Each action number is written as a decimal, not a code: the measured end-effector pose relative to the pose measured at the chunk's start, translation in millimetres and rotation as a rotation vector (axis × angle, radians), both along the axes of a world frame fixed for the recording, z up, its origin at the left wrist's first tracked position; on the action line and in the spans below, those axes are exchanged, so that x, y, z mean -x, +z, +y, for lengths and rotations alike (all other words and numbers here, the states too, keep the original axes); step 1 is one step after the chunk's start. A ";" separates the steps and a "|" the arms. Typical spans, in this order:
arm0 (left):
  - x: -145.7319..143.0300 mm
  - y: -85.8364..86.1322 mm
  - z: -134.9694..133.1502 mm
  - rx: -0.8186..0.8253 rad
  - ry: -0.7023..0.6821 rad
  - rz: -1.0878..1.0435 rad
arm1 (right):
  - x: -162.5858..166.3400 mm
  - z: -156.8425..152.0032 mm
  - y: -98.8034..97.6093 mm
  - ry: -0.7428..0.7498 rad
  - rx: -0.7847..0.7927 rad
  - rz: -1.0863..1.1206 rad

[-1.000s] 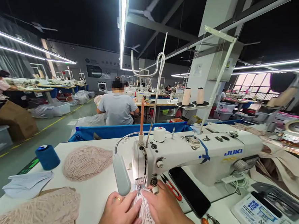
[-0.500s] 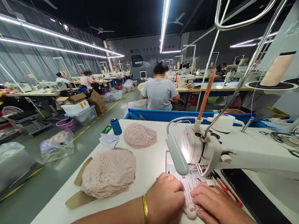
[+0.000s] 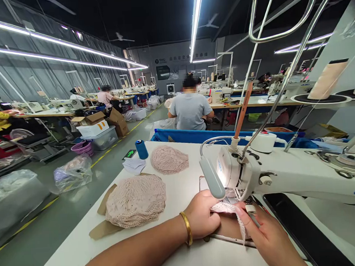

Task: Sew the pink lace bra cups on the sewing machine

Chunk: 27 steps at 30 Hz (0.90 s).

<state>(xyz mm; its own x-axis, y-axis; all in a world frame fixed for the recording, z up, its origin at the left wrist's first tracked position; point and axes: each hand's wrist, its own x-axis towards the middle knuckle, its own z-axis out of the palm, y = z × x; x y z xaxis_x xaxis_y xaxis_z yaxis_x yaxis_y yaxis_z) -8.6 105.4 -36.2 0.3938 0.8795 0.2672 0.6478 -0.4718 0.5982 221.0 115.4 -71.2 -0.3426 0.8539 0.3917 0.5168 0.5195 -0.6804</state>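
Observation:
A narrow strip of pale pink lace (image 3: 225, 207) lies bent below the needle area of the white sewing machine (image 3: 291, 178). My left hand (image 3: 202, 215), with a gold bangle on its wrist, has its fingers closed on the strip's left end. My right hand (image 3: 269, 233) pinches the strip between thumb and fingers on the other side, and a loose end hangs down from there. Lamplight falls on the work from the grey lamp head (image 3: 212, 178). Beside the right hand, the red-handled tool is almost wholly covered.
Stacked lace pieces (image 3: 136, 201) lie on brown card at left, with another lace stack (image 3: 169, 160) behind. A blue thread cone (image 3: 141, 149) stands near the table's far edge. A black phone-like slab (image 3: 303, 229) lies right of my hand. A person in grey (image 3: 191, 110) sits ahead.
Both hands have shifted the lace: it lay lengthwise toward me and is now turned crosswise with one end hanging. My right hand now covers most of the red-handled tool. The view has shifted slightly.

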 end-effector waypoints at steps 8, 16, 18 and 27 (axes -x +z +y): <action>-1.1 -0.6 2.7 0.107 -0.034 -0.202 | 17.7 -14.1 12.4 -0.082 0.091 0.155; -0.3 -5.8 -1.1 0.198 0.018 -0.356 | 14.0 -12.0 7.3 0.005 0.089 0.163; -1.0 -8.3 -0.6 0.169 0.000 -0.375 | 10.2 -10.1 3.3 0.029 0.049 0.101; 9.6 -22.9 -24.9 -0.210 -0.167 0.160 | -2.3 -11.5 20.1 0.377 -0.222 -0.313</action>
<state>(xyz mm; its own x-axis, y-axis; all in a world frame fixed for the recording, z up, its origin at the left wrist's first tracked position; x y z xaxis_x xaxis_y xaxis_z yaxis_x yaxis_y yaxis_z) -18.2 80.5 -59.1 0.5801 0.7311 0.3592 0.6287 -0.6822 0.3732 223.3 103.9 -51.1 -0.7389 0.5573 0.3787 0.4269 0.8220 -0.3769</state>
